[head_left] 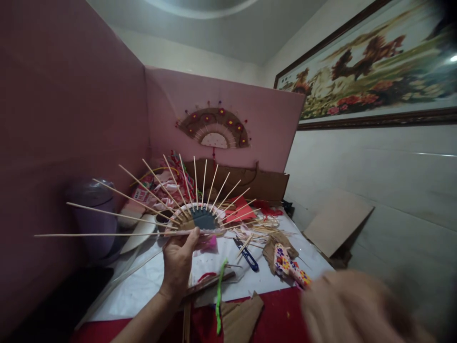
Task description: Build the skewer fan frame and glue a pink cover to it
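My left hand [177, 261] is closed on the lower edge of a half-round fan frame [200, 220] and holds it up over the table. Several thin wooden sticks [143, 195] fan out from its dark blue centre. My right hand [353, 305] is low at the right, close to the camera and smeared by motion; its fingers cannot be made out. Blue-handled snips [247, 256] lie on the white sheet just right of the frame. A green cord [219, 295] lies below my left hand.
A finished brown fan [214, 127] hangs on the pink partition. A purple pot [91, 214] stands at the left. Loose sticks [260, 226], red paper [240, 209], a beaded piece [291, 267] and cardboard scraps [241, 319] litter the table. A cardboard sheet [337, 219] leans at the right wall.
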### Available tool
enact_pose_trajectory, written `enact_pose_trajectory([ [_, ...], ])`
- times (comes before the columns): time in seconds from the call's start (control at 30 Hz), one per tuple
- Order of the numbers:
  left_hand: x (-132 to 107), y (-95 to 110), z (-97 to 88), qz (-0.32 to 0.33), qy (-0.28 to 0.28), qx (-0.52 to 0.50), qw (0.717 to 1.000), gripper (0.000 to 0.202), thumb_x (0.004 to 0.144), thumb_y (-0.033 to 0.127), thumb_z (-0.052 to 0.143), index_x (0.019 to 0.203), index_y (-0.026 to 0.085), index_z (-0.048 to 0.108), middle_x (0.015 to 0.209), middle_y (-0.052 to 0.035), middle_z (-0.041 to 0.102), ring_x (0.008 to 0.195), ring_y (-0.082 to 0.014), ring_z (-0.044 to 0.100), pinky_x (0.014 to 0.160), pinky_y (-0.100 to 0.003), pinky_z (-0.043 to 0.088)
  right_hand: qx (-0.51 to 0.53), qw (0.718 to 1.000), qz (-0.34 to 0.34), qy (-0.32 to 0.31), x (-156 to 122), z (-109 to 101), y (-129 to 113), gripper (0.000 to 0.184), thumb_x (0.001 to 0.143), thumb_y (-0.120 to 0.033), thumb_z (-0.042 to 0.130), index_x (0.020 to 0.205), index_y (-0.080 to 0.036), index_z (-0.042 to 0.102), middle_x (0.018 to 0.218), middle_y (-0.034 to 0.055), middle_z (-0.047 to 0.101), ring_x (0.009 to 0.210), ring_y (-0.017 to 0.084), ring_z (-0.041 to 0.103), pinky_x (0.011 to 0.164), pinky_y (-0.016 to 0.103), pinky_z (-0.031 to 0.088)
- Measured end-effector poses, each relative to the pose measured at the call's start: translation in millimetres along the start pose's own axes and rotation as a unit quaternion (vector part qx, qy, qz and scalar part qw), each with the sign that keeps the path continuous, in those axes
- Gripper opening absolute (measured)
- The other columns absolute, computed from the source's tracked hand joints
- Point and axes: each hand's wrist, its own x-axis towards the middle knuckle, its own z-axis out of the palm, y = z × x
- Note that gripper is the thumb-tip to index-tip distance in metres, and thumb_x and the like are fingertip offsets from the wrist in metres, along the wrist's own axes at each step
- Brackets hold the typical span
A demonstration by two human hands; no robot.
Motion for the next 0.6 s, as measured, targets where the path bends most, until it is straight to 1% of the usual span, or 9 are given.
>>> enact_pose_trajectory([
  [0.07,0,-1,-1.4,-0.003,-0.008,-0.008,1.000,0.023,0.065,0.031,0.069,0.072,0.009,0.065,0.064,-0.0075,0.070,0.059,-0.0222,0.067,0.056,-0.032,0.054,-0.042,0.999,0.012,-0.004,14,15,4,0.036,0.080,-0.053,0.047,0.061,-0.023,0.051,0.043,-0.0036,0.042,0.036,0.008,0.035,0.035,0.022,0.025],
  [0.1,0,-1,-1.9,-0.005,-0.013,-0.011,1.000,0.023,0.065,0.031,0.068,0.072,0.009,0.065,0.063,-0.0074,0.070,0.059,-0.0222,0.067,0.055,-0.032,0.054,-0.127,0.991,-0.003,0.031,22,22,9,0.029,0.084,-0.044,0.046,0.068,-0.022,0.053,0.047,-0.0039,0.042,0.040,0.009,0.036,0.039,0.022,0.026],
  [0.13,0,-1,-2.3,-0.006,-0.017,-0.013,1.000,0.022,0.065,0.031,0.068,0.071,0.009,0.065,0.062,-0.0072,0.070,0.058,-0.0222,0.067,0.055,-0.032,0.054,-0.233,0.971,-0.024,0.044,30,27,16,0.024,0.084,-0.038,0.048,0.069,-0.020,0.054,0.051,-0.0025,0.046,0.046,0.010,0.040,0.045,0.023,0.029],
  [0.17,0,0,-2.4,-0.005,-0.022,-0.017,1.000,0.022,0.065,0.031,0.068,0.071,0.009,0.065,0.062,-0.0070,0.069,0.058,-0.0223,0.067,0.055,-0.032,0.054,-0.320,0.944,-0.044,0.062,38,31,25,0.020,0.083,-0.033,0.051,0.069,-0.020,0.054,0.055,-0.0012,0.050,0.051,0.011,0.044,0.050,0.024,0.030],
  [0.2,0,0,-2.3,-0.003,-0.025,-0.021,0.999,0.022,0.065,0.030,0.068,0.071,0.009,0.065,0.062,-0.0067,0.069,0.058,-0.0225,0.067,0.055,-0.032,0.055,-0.384,0.919,-0.058,0.074,45,34,35,0.016,0.083,-0.030,0.051,0.072,-0.019,0.054,0.055,-0.0015,0.050,0.051,0.012,0.045,0.051,0.024,0.030],
  [0.27,-1,1,-1.6,0.000,-0.025,-0.030,0.999,0.021,0.064,0.030,0.069,0.071,0.010,0.064,0.061,-0.0062,0.069,0.058,-0.0226,0.067,0.054,-0.033,0.055,-0.462,0.879,-0.076,0.089,56,36,53,0.008,0.082,-0.026,0.051,0.084,-0.018,0.054,0.056,-0.0017,0.052,0.052,0.013,0.048,0.053,0.025,0.030],
  [0.3,-1,2,-1.1,0.001,-0.021,-0.034,0.999,0.021,0.064,0.029,0.069,0.070,0.010,0.064,0.061,-0.0059,0.069,0.057,-0.0226,0.067,0.054,-0.033,0.055,-0.484,0.866,-0.084,0.094,60,37,59,0.010,0.082,-0.025,0.051,0.088,-0.018,0.053,0.056,-0.0017,0.053,0.051,0.014,0.050,0.053,0.025,0.030],
  [0.37,-1,3,-0.2,0.001,-0.015,-0.044,0.999,0.021,0.063,0.028,0.070,0.071,0.010,0.063,0.061,-0.0055,0.069,0.057,-0.0226,0.067,0.054,-0.034,0.055,-0.504,0.853,-0.092,0.101,65,37,67,0.013,0.083,-0.024,0.049,0.094,-0.018,0.052,0.058,-0.0012,0.055,0.051,0.015,0.052,0.053,0.025,0.030],
  [0.6,-4,6,0.8,0.003,-0.011,-0.033,0.999,0.021,0.063,0.028,0.070,0.070,0.009,0.063,0.060,-0.0056,0.068,0.056,-0.0223,0.066,0.052,-0.032,0.054,-0.507,0.852,-0.084,0.100,71,41,63,0.013,0.084,-0.022,0.046,0.096,-0.018,0.049,0.060,-0.0002,0.058,0.053,0.016,0.055,0.053,0.024,0.032],
])
